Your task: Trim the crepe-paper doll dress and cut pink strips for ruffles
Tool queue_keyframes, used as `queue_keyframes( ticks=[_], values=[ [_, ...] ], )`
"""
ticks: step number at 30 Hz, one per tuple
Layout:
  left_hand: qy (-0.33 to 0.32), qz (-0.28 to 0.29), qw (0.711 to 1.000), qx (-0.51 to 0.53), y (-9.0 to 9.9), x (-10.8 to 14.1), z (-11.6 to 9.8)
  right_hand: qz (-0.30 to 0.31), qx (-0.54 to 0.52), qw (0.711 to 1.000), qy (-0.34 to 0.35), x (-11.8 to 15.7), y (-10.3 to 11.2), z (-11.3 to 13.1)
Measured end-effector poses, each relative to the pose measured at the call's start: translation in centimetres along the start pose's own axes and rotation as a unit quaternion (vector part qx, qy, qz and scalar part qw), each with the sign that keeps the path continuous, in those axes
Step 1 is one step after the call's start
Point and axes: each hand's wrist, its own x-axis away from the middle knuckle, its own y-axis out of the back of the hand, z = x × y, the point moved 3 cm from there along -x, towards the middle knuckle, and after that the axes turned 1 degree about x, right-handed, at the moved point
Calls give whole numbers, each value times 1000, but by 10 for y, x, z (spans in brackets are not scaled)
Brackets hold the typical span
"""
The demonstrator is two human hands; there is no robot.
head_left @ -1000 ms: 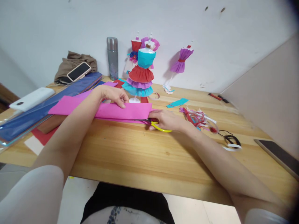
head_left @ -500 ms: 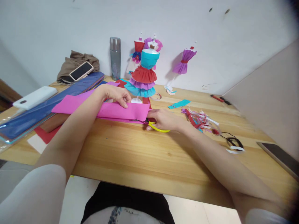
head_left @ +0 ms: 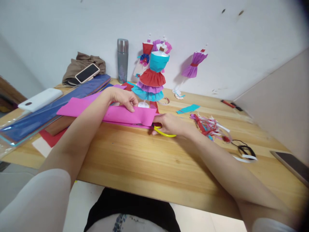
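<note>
A long pink sheet (head_left: 116, 114) lies folded across the wooden table, its right end slightly raised. My left hand (head_left: 126, 99) is closed on the sheet's upper edge, fingers bent over it. At the right end, my right hand (head_left: 165, 124) holds scissors with yellow handles (head_left: 166, 133). Their blades lie along the sheet's lower right edge, mostly hidden by the pink material. Just behind the sheet stands a small dress form (head_left: 158, 62) with a turquoise top and ruffled red, purple and turquoise tiers.
More small dressed forms (head_left: 195, 63) and a grey flask (head_left: 122, 61) stand near the wall. Scraps (head_left: 210, 125), a turquoise strip (head_left: 188, 109) and a phone (head_left: 292, 164) lie to the right. At left are blue packaged sheets (head_left: 58, 108) and a white device (head_left: 40, 99).
The camera view has shifted slightly, so the table items appear a little further right. Both hands keep nearly the same hold on the sheet and scissors.
</note>
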Motion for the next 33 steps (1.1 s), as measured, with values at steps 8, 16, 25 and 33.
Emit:
queue_keyframes(
  ticks=[8, 16, 25, 33],
  values=[
    [10, 9, 999, 47, 1, 0, 10, 15, -21, 999, -40, 4, -1, -2],
    [19, 30, 999, 27, 3, 6, 14, 12, -14, 999, -52, 5, -4, -8],
    [14, 15, 1000, 22, 4, 6, 12, 7, -10, 1000, 17, -2, 0, 5],
    [14, 3, 1000, 15, 5, 6, 12, 12, -5, 1000, 3, -11, 5, 16]
  ],
)
